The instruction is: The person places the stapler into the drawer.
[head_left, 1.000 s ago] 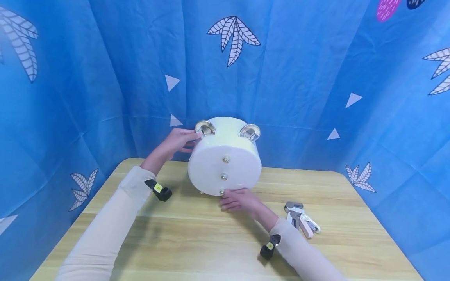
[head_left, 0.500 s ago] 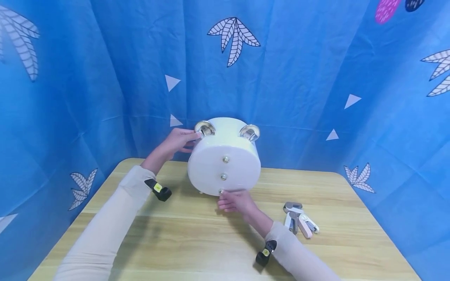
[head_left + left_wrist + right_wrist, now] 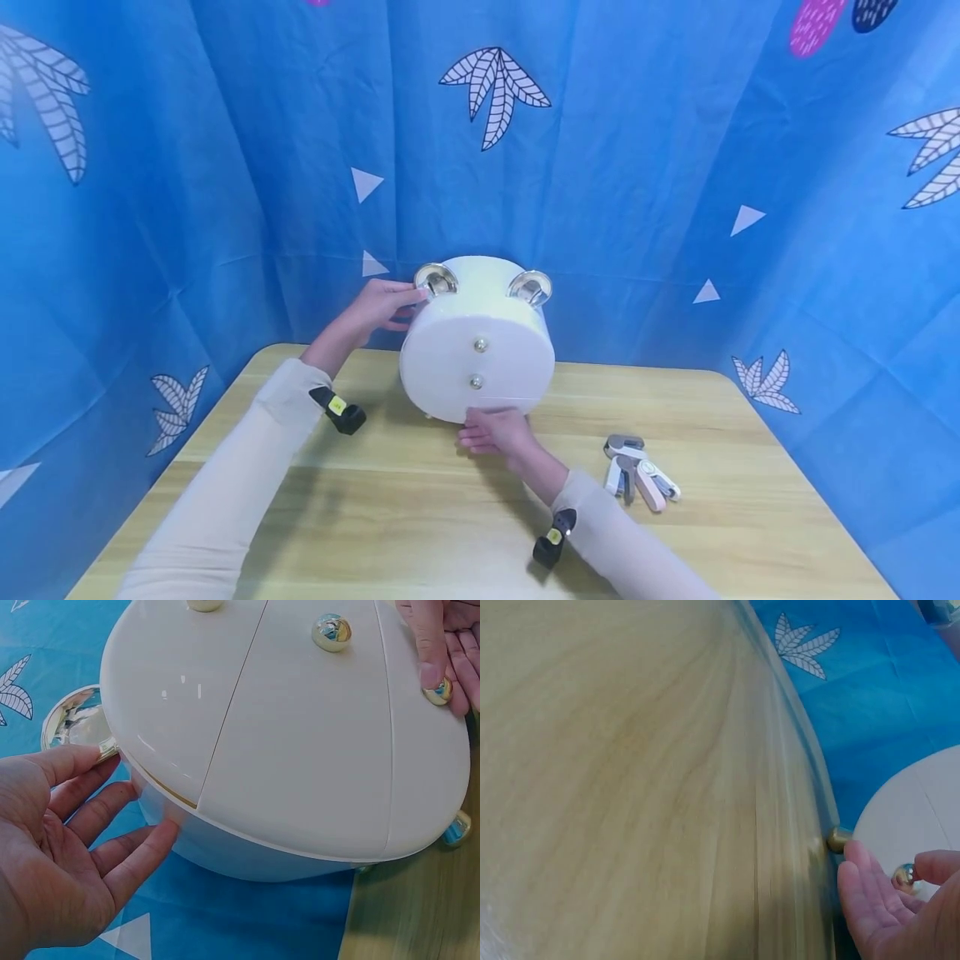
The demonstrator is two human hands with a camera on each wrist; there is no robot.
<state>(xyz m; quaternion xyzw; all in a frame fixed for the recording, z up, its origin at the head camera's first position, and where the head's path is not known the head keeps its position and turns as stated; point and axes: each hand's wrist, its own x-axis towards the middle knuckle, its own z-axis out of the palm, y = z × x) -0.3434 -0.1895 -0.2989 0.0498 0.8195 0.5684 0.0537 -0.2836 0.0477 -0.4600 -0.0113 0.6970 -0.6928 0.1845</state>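
A white, rounded drawer box [image 3: 442, 367] with two shiny gold ears stands towards the back of the table. Seams divide its front into drawers, each with a gold knob [image 3: 332, 632]. My left hand [image 3: 386, 306] is at the box's left side. Its thumb and index finger pinch the base of the left ear [image 3: 71, 724], while other fingertips touch the side wall. At the lowest drawer, my right hand [image 3: 498, 432] pinches the bottom knob [image 3: 904, 878] between thumb and fingers. That knob is hidden in the head view. The drawers look closed.
Several small staplers [image 3: 637, 475], white, grey and pink, lie in a cluster on the wooden table [image 3: 375, 517], right of the box. A blue patterned curtain [image 3: 630, 167] hangs behind the table and along both sides. Short gold feet [image 3: 457, 829] support the box.
My right hand has shifted slightly left and now covers the bottom knob, which showed before. The left hand keeps its place on the ear. The head view has tilted up a little.
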